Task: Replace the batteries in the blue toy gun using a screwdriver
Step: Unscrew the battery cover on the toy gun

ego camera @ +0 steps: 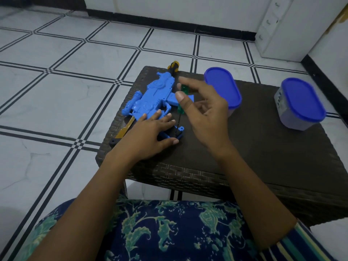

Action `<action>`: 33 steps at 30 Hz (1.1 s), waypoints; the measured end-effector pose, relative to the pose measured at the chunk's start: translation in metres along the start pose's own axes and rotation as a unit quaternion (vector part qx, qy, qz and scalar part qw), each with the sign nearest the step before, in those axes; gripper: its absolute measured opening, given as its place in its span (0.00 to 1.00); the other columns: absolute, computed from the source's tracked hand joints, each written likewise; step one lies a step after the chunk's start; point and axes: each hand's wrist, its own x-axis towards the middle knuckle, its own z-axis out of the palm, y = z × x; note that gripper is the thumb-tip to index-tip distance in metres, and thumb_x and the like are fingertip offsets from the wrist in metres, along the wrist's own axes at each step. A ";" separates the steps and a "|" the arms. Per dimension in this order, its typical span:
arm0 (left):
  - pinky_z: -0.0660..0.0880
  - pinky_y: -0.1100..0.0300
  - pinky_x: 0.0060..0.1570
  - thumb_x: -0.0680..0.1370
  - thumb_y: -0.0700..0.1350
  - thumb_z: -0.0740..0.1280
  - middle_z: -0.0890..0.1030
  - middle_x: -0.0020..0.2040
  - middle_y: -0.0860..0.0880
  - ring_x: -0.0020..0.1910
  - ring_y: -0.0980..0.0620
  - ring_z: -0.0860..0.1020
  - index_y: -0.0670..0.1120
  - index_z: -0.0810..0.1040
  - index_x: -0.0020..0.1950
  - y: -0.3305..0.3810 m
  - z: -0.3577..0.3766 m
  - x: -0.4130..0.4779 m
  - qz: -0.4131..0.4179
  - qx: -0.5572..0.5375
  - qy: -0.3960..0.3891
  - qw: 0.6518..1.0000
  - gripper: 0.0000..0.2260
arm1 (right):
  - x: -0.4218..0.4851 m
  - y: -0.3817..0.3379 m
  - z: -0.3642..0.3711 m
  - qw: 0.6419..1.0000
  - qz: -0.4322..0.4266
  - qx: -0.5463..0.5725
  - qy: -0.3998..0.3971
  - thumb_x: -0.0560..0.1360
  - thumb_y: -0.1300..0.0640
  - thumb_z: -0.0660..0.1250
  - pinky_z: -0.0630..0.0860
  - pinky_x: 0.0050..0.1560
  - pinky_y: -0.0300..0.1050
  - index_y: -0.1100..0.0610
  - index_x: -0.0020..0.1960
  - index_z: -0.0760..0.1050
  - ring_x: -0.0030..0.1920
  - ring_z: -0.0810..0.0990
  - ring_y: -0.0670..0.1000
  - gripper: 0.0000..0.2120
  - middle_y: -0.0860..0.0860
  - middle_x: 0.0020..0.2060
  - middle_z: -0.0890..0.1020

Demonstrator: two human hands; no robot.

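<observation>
The left hand is pressing flat, fingers straight, on the blue toy gun lying at ten o'clock on the table; the right hand is pinching the green screwdriver upright, tip down at the grip, and keeping it vertical looks key against slipping

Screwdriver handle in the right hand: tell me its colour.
Green, translucent-looking; the head view shows the screwdriver handle pinched by the right hand.
</observation>
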 end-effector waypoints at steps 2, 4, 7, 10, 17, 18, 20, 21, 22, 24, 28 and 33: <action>0.46 0.47 0.76 0.76 0.59 0.64 0.57 0.77 0.56 0.78 0.54 0.48 0.53 0.64 0.75 0.001 0.000 0.000 -0.001 -0.002 0.000 1.000 0.29 | 0.001 -0.001 0.000 1.000 -0.010 0.000 0.021 0.72 0.60 0.75 0.72 0.36 0.31 0.60 0.57 0.81 0.45 0.77 0.43 0.14 0.52 0.47 0.79; 0.45 0.47 0.76 0.76 0.59 0.64 0.57 0.77 0.56 0.78 0.54 0.48 0.53 0.64 0.75 0.002 -0.001 0.000 -0.004 -0.004 -0.001 1.000 0.29 | 0.004 0.001 -0.003 0.999 -0.015 -0.005 0.043 0.71 0.60 0.76 0.72 0.37 0.31 0.60 0.53 0.82 0.43 0.77 0.42 0.12 0.50 0.43 0.78; 0.45 0.48 0.76 0.76 0.59 0.64 0.57 0.77 0.56 0.78 0.54 0.48 0.53 0.64 0.75 0.003 -0.001 0.000 -0.008 -0.003 -0.002 1.000 0.29 | 0.006 0.004 -0.007 0.999 -0.014 -0.013 0.035 0.74 0.62 0.73 0.75 0.39 0.35 0.61 0.55 0.82 0.43 0.79 0.43 0.10 0.50 0.44 0.79; 0.45 0.48 0.76 0.76 0.59 0.64 0.57 0.77 0.56 0.78 0.55 0.48 0.53 0.64 0.75 0.003 -0.002 0.000 -0.009 -0.004 -0.004 1.000 0.29 | 0.006 0.003 -0.007 1.000 -0.016 -0.008 0.002 0.77 0.64 0.68 0.81 0.46 0.44 0.61 0.61 0.78 0.52 0.82 0.49 0.13 0.53 0.50 0.82; 0.46 0.47 0.76 0.76 0.59 0.64 0.57 0.78 0.56 0.78 0.54 0.48 0.53 0.63 0.75 0.002 -0.002 0.002 -0.009 -0.001 -0.009 1.000 0.29 | 0.003 0.001 -0.006 0.999 -0.044 0.008 0.022 0.73 0.58 0.74 0.80 0.42 0.47 0.61 0.53 0.81 0.50 0.81 0.53 0.11 0.53 0.47 0.81; 0.45 0.47 0.76 0.76 0.59 0.64 0.57 0.78 0.56 0.78 0.54 0.48 0.53 0.63 0.75 0.002 -0.002 0.002 -0.009 0.000 -0.010 1.000 0.29 | 0.004 0.002 -0.005 0.998 -0.051 0.006 0.035 0.71 0.58 0.75 0.79 0.41 0.44 0.61 0.52 0.82 0.48 0.81 0.53 0.11 0.54 0.46 0.80; 0.45 0.47 0.76 0.77 0.59 0.64 0.57 0.78 0.56 0.78 0.54 0.48 0.53 0.63 0.75 0.001 -0.001 0.001 -0.009 -0.003 -0.011 1.000 0.29 | 0.006 0.003 -0.006 0.998 -0.047 0.008 0.045 0.71 0.62 0.75 0.79 0.43 0.42 0.62 0.51 0.82 0.46 0.82 0.51 0.09 0.55 0.45 0.82; 0.45 0.48 0.76 0.77 0.59 0.64 0.57 0.78 0.56 0.78 0.54 0.48 0.53 0.63 0.75 0.001 -0.001 0.001 -0.009 -0.005 -0.011 1.000 0.28 | 0.006 0.003 -0.006 0.998 -0.040 0.014 0.040 0.72 0.63 0.74 0.79 0.45 0.43 0.62 0.52 0.82 0.47 0.83 0.51 0.09 0.55 0.46 0.83; 0.46 0.48 0.76 0.77 0.59 0.63 0.57 0.77 0.56 0.78 0.55 0.48 0.53 0.63 0.75 0.001 -0.001 0.001 -0.010 -0.009 -0.010 1.000 0.28 | 0.005 0.003 -0.006 0.999 -0.030 0.022 0.029 0.74 0.65 0.72 0.80 0.47 0.45 0.62 0.54 0.81 0.49 0.83 0.50 0.09 0.54 0.47 0.84; 0.45 0.48 0.76 0.78 0.57 0.62 0.58 0.77 0.57 0.77 0.56 0.48 0.54 0.65 0.74 0.000 -0.002 0.001 -0.020 -0.032 -0.003 0.999 0.25 | 0.004 0.001 -0.005 0.999 -0.009 0.039 0.005 0.76 0.65 0.69 0.81 0.51 0.49 0.61 0.57 0.79 0.52 0.83 0.50 0.10 0.54 0.49 0.84; 0.46 0.48 0.76 0.80 0.52 0.63 0.60 0.76 0.58 0.77 0.56 0.50 0.54 0.68 0.73 0.004 -0.003 0.006 -0.055 -0.046 -0.002 0.997 0.21 | 0.001 0.001 -0.005 0.999 -0.005 0.046 -0.004 0.77 0.64 0.68 0.81 0.50 0.53 0.60 0.55 0.80 0.54 0.82 0.53 0.08 0.53 0.50 0.84; 0.51 0.49 0.75 0.77 0.49 0.69 0.64 0.75 0.56 0.77 0.56 0.53 0.53 0.72 0.70 0.005 -0.004 0.014 -0.086 -0.085 0.006 0.993 0.21 | 0.002 0.001 -0.009 0.998 -0.005 0.063 0.029 0.71 0.63 0.75 0.78 0.42 0.42 0.59 0.50 0.80 0.47 0.81 0.52 0.08 0.57 0.45 0.81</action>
